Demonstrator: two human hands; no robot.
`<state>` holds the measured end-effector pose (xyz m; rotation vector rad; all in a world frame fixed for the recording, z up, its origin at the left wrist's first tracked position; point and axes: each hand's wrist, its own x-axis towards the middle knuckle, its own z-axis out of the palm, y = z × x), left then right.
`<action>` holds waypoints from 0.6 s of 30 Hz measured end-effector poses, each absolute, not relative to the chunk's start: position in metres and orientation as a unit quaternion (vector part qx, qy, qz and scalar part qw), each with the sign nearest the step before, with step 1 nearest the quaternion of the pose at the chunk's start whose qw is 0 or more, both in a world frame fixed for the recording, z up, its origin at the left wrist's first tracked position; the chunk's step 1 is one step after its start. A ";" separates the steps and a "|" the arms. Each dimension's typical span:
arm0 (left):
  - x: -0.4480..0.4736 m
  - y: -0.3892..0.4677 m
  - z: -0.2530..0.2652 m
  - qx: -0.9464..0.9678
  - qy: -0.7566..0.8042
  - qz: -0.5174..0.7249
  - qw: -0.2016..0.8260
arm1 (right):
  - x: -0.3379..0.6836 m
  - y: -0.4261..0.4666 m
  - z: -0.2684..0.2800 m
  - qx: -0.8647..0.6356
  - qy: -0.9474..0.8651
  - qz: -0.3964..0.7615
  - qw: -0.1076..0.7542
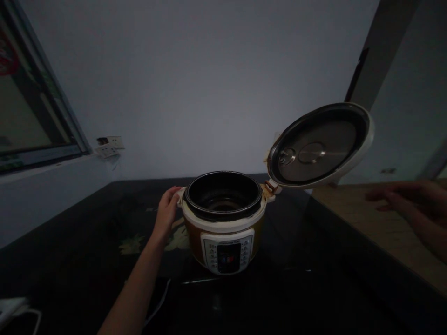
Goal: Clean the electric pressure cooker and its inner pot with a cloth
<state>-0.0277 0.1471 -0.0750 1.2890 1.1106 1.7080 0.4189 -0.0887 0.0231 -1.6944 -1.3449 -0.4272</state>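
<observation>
An electric rice cooker (195,242) with a gold-brown body and a white front panel stands on the dark tabletop. Its lid (335,139) is swung up to the right on a side hinge, with the metal inner plate showing. Inside sits a black inner pot (223,211), and no food shows in it. My left hand (168,204) is closed on the cooker's left rim at the white side handle; some fingertips are hidden behind it. Off to the right, my right hand (419,209) is in the air, apart from the lid, blurred, with fingers stretched out and nothing seen in them.
The dark glossy table (296,288) reaches back to a pale wall (209,83). Wall sockets (110,146) and a window (31,102) are at the left. A white object with a cable (14,307) lies at the lower left. Wooden floor (352,218) shows at the right.
</observation>
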 end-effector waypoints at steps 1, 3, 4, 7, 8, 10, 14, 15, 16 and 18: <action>-0.028 0.146 -0.073 0.506 0.432 0.664 0.342 | 0.403 -0.096 0.023 -0.672 -0.565 -0.192 0.440; -0.029 0.140 -0.065 0.524 0.430 0.666 0.311 | 0.369 -0.104 0.027 -0.621 -0.635 -0.192 0.418; -0.029 0.137 -0.059 0.534 0.426 0.667 0.298 | 0.352 -0.103 0.030 -0.584 -0.668 -0.181 0.425; -0.026 0.126 -0.039 0.565 0.409 0.667 0.261 | 0.311 -0.078 0.039 -0.471 -0.746 -0.155 0.444; -0.024 0.124 -0.031 0.579 0.402 0.663 0.253 | 0.301 -0.062 0.039 -0.452 -0.754 -0.127 0.459; -0.018 0.124 -0.018 0.611 0.391 0.643 0.244 | 0.288 -0.023 0.033 -0.461 -0.756 -0.022 0.465; -0.006 0.140 -0.009 0.666 0.418 0.568 0.242 | 0.281 0.057 0.006 -0.521 -0.713 0.051 0.467; -0.005 0.145 -0.010 0.673 0.435 0.548 0.241 | 0.281 0.072 -0.001 -0.533 -0.703 0.059 0.467; -0.004 0.149 -0.012 0.678 0.452 0.528 0.239 | 0.282 0.084 -0.007 -0.543 -0.696 0.068 0.465; -0.005 0.155 -0.018 0.688 0.478 0.492 0.237 | 0.284 0.098 -0.018 -0.559 -0.686 0.086 0.457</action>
